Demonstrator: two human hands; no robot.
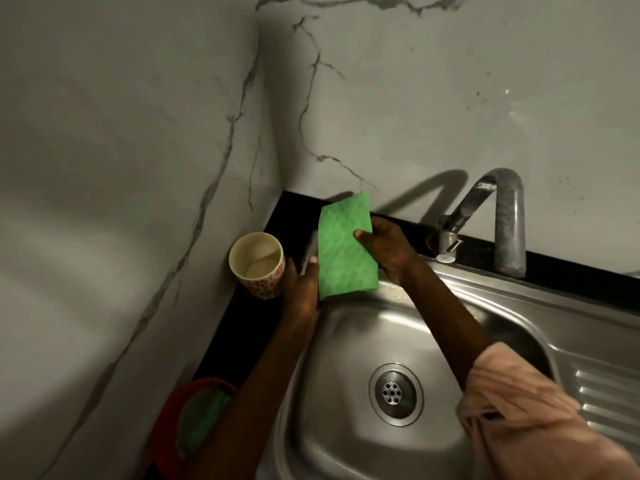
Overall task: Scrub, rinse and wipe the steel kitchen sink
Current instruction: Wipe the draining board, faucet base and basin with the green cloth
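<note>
Fingers of both hands are on the green scrub pad (346,247) right now: the right hand (384,247) pinches its right edge with the thumb over the front, and the left hand (303,289) grips the lower left edge, so the pad is stretched flat between them. It's held up over the back left corner of the steel sink (363,452), not touching the metal yet. Drain (396,393) sits well below the fingers toward the person, tap (498,216) is off to the right of the right hand, and a cup (258,265) stands just left of the left hand on the black counter (242,323).

My take: this is the start of the scrub. I'd bunch the pad into one palm, wet it, then work the rim and corners first and spiral down to the drain. Watch that left elbow near the cup, easy to knock.
</note>
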